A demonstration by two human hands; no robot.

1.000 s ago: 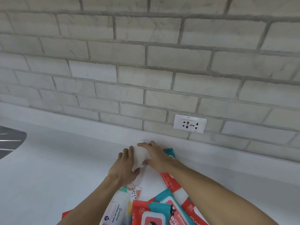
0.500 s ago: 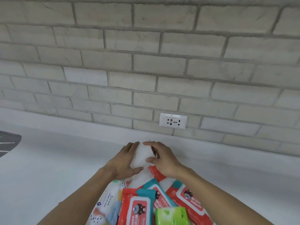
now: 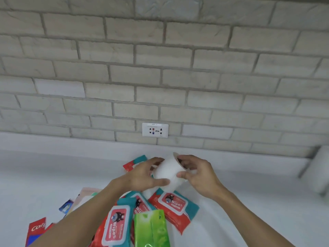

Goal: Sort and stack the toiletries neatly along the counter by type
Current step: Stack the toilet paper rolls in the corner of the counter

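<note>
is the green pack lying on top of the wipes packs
Yes, the green pack lies over the red and teal wipes packs at the front of the pile.

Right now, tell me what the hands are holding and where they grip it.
Both hands hold a white paper roll above the pile. The left hand wraps its side; the right hand grips the end with the cardboard core.

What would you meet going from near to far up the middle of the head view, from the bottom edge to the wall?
Green tissue pack → red and teal wipes pack → white paper roll held in both hands → bare white counter → wall socket → brick wall.
</note>
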